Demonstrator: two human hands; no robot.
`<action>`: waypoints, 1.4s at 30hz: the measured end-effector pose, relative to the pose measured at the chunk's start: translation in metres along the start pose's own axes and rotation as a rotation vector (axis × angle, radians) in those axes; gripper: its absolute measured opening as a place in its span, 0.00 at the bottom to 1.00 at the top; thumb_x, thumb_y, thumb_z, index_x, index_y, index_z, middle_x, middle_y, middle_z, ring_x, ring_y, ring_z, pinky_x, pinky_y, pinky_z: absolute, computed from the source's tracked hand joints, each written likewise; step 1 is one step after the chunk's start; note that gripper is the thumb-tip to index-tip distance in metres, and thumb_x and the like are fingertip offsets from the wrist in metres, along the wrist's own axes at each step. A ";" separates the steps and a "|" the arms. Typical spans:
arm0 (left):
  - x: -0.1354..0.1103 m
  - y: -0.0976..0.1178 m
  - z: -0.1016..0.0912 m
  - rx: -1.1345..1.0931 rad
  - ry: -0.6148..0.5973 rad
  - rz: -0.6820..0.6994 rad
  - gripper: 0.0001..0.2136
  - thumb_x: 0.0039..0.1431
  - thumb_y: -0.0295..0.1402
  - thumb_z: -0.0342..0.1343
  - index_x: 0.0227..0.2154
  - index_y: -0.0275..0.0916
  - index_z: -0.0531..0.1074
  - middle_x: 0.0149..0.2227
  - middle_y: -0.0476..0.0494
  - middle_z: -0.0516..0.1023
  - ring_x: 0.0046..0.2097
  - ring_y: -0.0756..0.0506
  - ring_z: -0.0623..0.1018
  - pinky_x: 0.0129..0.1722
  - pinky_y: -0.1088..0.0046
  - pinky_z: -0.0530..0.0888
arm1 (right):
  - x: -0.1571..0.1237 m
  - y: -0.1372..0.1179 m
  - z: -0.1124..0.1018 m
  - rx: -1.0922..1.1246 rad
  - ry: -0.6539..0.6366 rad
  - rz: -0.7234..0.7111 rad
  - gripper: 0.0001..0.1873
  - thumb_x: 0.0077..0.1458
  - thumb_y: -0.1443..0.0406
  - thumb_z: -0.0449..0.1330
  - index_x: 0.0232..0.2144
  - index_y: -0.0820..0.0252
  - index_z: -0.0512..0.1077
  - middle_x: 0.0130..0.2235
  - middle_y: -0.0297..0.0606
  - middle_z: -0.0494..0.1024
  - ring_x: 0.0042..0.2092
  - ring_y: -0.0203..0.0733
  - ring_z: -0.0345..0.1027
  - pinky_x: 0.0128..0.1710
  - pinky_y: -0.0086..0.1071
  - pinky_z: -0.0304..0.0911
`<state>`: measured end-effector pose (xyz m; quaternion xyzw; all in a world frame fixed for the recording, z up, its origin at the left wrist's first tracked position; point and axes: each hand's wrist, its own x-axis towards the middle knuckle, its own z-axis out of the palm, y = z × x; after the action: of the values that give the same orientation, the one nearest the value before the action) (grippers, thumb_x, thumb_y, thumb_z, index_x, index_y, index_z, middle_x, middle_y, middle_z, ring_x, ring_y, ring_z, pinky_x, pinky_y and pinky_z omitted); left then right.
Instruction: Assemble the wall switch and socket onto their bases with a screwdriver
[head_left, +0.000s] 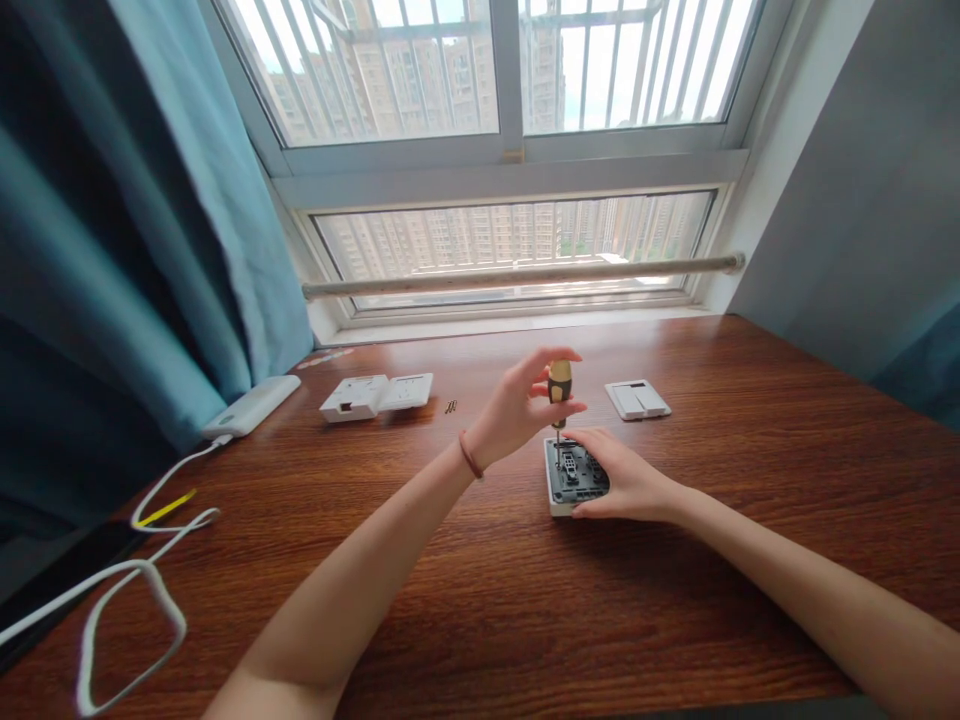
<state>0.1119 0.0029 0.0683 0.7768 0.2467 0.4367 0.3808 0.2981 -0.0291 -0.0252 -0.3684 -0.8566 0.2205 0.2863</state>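
Observation:
My left hand [517, 408] grips a short screwdriver [559, 385] with a yellow and black handle. It stands upright with its tip down in the far edge of an open wall switch base [571, 475], which has a white frame and dark inner parts. My right hand [626, 480] lies on the right side of this base and holds it flat on the wooden table [480, 590]. A thin red band circles my left wrist.
A white switch cover plate [637, 399] lies behind my right hand. Two more white switch units [375, 395] and some small screws [451, 406] lie at the back left. A white power bank [251, 405] with a looping white cable [142, 590] sits by the teal curtain.

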 end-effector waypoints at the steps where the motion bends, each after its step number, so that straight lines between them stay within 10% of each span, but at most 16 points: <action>1: 0.000 0.000 0.000 0.001 -0.002 -0.003 0.21 0.46 0.33 0.61 0.44 0.40 0.64 0.35 0.47 0.70 0.36 0.50 0.72 0.36 0.74 0.73 | 0.000 0.000 0.000 0.001 0.003 0.000 0.46 0.34 0.55 0.67 0.55 0.58 0.55 0.53 0.47 0.63 0.54 0.52 0.56 0.53 0.45 0.53; 18: -0.003 0.015 -0.008 -0.139 -0.330 0.052 0.20 0.56 0.25 0.49 0.51 0.42 0.55 0.38 0.42 0.69 0.40 0.48 0.73 0.38 0.71 0.73 | 0.000 0.000 -0.001 -0.004 0.003 -0.020 0.45 0.35 0.54 0.68 0.55 0.57 0.56 0.53 0.46 0.64 0.53 0.53 0.56 0.53 0.46 0.54; 42: -0.002 0.004 -0.001 -0.203 -0.252 0.040 0.10 0.59 0.35 0.49 0.40 0.42 0.54 0.31 0.51 0.61 0.31 0.54 0.68 0.31 0.78 0.67 | -0.001 -0.012 -0.002 -0.223 0.012 -0.015 0.36 0.47 0.52 0.59 0.55 0.61 0.56 0.53 0.49 0.62 0.55 0.52 0.54 0.54 0.46 0.54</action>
<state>0.1100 -0.0006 0.0708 0.7875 0.1362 0.3660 0.4767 0.2938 -0.0372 -0.0175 -0.3931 -0.8767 0.1193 0.2503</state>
